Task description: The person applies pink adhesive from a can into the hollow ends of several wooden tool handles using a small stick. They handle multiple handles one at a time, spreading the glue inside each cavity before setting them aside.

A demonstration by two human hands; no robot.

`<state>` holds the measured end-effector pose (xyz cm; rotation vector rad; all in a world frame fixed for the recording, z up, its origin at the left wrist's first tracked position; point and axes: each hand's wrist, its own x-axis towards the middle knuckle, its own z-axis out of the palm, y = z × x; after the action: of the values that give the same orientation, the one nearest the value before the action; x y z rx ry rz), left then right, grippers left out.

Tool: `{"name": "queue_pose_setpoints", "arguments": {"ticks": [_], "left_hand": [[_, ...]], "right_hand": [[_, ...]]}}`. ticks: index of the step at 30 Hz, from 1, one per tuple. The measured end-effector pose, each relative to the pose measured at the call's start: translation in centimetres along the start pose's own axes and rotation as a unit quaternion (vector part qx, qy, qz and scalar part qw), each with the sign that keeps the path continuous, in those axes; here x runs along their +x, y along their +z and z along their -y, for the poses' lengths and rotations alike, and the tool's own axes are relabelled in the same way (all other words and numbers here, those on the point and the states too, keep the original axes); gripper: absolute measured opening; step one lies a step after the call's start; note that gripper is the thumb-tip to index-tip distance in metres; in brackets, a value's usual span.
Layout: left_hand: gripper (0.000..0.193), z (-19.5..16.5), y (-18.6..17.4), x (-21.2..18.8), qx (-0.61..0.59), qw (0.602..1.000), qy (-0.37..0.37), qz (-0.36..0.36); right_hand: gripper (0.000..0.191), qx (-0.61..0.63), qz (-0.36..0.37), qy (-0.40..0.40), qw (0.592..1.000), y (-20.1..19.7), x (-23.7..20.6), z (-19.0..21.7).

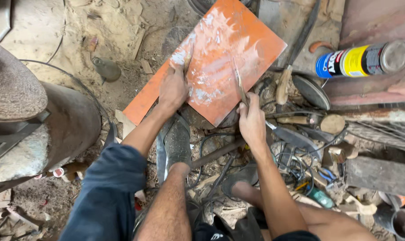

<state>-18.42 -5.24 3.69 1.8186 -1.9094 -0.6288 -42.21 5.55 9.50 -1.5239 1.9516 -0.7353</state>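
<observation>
Spreading step: the left hand (pixel 173 89) presses a small scraper (pixel 187 60) onto the orange board (pixel 220 40) on the ground; the right hand (pixel 251 120) is clamped on a thin blade (pixel 239 82). Next move likely calls for even strokes.

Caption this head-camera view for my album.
Left hand steadies a paste-smeared orange board; right hand spreads with a thin stick.
</observation>
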Motion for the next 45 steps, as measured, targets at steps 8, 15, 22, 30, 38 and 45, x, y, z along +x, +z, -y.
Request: {"name": "queue_pose_setpoints", "arguments": {"ticks": [8, 15, 22, 30, 38, 45], "left_hand": [[0.022, -3.3, -1.5, -5.5, -0.202, 0.968, -0.019, 0.15], [0.019, -3.3, -0.8, -4.5, -0.199, 0.962, -0.069, 0.174], [0.019, -3.3, -1.8, -4.6, -0.185, 0.972, -0.033, 0.142], [0.021, -4.1, -2.0, -5.3, -0.117, 0.984, -0.038, 0.133], [0.019, -4.3, -2.9, -5.0, -0.121, 0.987, 0.008, 0.109], [0.021, -5.1, -3.8, -5.4, -0.058, 0.989, -0.017, 0.134]], "right_hand": [[0.051, -0.073, -0.029, -0.187, 0.979, -1.1, -2.8, 1.3], [0.047, -0.116, 0.045, -0.136, 0.983, 0.8, -3.3, -1.3], [0.044, -0.174, 0.062, -0.119, 0.975, 0.1, 0.1, -1.3], [0.042, -0.102, 0.053, -0.136, 0.984, 0.0, -1.9, -0.1], [0.033, -0.115, 0.053, -0.125, 0.984, -0.8, 0.6, -0.7], [0.044, -0.078, 0.067, -0.139, 0.985, -0.4, -1.4, -0.6]]}}
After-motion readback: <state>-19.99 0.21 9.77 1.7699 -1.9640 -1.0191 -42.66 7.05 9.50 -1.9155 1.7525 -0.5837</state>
